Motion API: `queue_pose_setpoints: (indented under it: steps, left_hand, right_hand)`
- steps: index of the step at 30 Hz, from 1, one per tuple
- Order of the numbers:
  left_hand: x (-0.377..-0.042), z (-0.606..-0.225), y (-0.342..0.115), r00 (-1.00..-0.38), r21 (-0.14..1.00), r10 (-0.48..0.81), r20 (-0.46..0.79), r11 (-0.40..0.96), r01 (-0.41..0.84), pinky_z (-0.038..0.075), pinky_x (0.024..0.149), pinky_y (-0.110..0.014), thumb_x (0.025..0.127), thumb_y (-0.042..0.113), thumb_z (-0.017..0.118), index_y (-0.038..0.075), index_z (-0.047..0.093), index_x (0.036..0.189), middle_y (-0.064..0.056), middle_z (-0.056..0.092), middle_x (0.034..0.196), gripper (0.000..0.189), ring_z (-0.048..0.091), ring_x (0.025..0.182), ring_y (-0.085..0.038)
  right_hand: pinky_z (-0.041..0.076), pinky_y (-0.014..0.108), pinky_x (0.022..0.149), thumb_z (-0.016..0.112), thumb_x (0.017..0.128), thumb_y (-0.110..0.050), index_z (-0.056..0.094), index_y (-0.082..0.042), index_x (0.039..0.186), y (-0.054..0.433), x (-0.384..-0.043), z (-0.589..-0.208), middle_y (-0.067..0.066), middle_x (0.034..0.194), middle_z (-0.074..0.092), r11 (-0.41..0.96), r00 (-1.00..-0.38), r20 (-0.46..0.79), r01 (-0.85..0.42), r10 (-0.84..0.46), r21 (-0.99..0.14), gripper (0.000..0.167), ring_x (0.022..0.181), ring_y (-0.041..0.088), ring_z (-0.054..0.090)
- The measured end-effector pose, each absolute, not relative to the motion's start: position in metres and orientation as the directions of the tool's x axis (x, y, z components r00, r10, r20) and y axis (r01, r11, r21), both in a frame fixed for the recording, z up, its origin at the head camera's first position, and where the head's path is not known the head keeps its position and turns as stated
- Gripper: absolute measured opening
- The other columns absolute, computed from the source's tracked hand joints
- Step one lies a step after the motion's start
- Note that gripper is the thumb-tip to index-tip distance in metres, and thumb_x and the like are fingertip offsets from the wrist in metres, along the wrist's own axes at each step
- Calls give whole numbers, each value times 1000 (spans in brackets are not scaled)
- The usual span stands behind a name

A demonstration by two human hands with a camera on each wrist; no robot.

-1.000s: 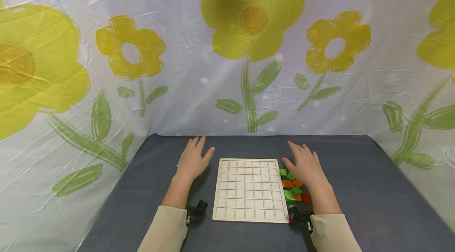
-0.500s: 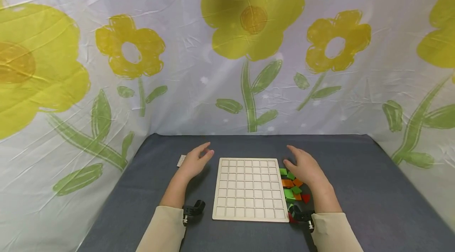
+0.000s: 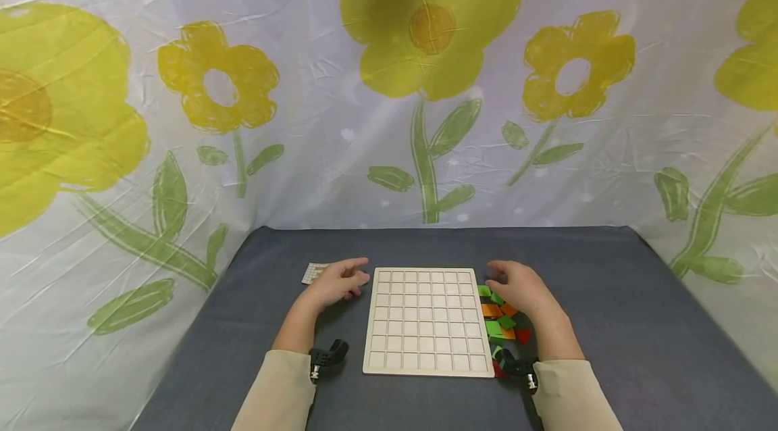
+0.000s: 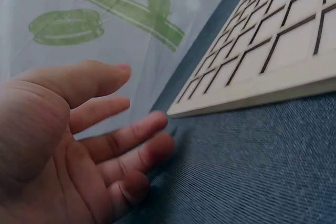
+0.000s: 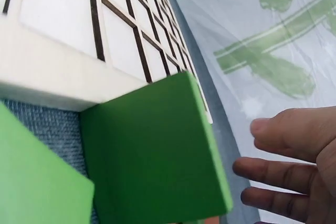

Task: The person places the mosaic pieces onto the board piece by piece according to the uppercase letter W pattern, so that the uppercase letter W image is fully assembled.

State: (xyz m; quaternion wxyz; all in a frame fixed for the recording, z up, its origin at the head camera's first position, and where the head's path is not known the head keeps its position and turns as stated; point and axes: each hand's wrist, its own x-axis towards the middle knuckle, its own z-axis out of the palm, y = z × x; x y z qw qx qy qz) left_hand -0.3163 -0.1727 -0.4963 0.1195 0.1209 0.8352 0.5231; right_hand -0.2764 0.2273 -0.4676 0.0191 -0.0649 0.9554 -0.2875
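A pale wooden grid board [image 3: 428, 371] with rows of square cells lies flat in the middle of the table. Off its far left corner is my left hand [image 3: 334, 284], holding nothing, with fingers spread and loosely bent in the left wrist view. My right hand [image 3: 521, 288] hovers beside the board's right edge, its thumb and fingers apart and nothing between them. Below and near it lie green blocks [image 3: 494, 329], orange blocks [image 3: 491, 311] and a red block [image 3: 523, 336]. In the right wrist view, a green square block [image 5: 152, 150] leans against the board's side.
A small white card with a grid [image 3: 313, 272] lies at the far left, partly hidden by the left hand. Dark grey cloth [image 3: 632, 323] covers the table. A flower-printed curtain [image 3: 316, 167] encloses the back and sides. Each wrist wears a black camera mount [image 3: 330, 354].
My left hand has lowered and turned toward the board, uncovering the white gridded card. My right hand has dropped slightly nearer the blocks, its fingers more bent. The board and blocks have stayed put.
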Motion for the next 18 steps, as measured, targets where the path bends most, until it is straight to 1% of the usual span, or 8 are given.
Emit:
queue_pose_setpoints:
  steps: [2,4,7,10,12,14,18]
  left_hand:
    - [-318,-501,-174,-934,918,349,-79,391,69,46,66,-34,103,19,66,5,46,155,-11,68,112,57,62,81,-23]
    - [-319,-505,-175,-928,927,362,-82,369,62,43,65,-33,102,18,67,5,46,155,-10,68,111,58,58,77,-23]
    - [-322,-510,-175,-927,928,368,-77,366,68,42,65,-33,99,16,71,4,47,154,-8,69,107,60,53,73,-20]
    - [-325,-514,-175,-920,911,388,-57,397,111,42,64,-31,96,14,75,1,50,151,-7,68,105,62,50,70,-17]
    - [-325,-515,-173,-911,891,410,-43,429,151,41,62,-30,94,13,77,-1,52,149,-8,66,106,62,48,68,-16]
    - [-324,-514,-172,-903,861,428,-31,470,194,41,61,-29,91,15,80,0,55,147,-7,63,107,63,46,67,-15]
    - [-320,-512,-170,-890,800,455,-25,543,255,39,66,-30,88,19,84,3,59,144,-6,58,110,63,45,71,-17]
  right_hand:
    - [53,50,84,71,98,-18,59,1,142,228,-277,-469,20,122,65,821,-991,-29,-91,-129,-563,49,103,35,63]
    - [53,49,83,73,97,-17,60,2,140,229,-278,-472,20,120,65,816,-990,-54,-76,-131,-574,49,101,34,63]
    - [53,49,83,75,95,-16,62,2,139,232,-280,-476,19,118,65,809,-988,-78,-65,-135,-584,49,99,33,62]
    - [52,51,86,76,93,-15,66,1,135,234,-282,-480,19,117,64,808,-987,-78,-68,-139,-585,46,101,34,61]
    - [52,52,86,77,92,-14,68,0,132,235,-282,-482,19,117,64,806,-988,-78,-62,-134,-589,43,102,34,61]
    - [52,51,85,77,92,-13,70,-1,129,235,-283,-484,18,116,63,805,-988,-79,-59,-131,-591,40,100,33,60]
    - [52,49,82,77,92,-11,74,-2,124,233,-285,-486,16,113,63,800,-988,-88,-47,-124,-599,33,95,30,60]
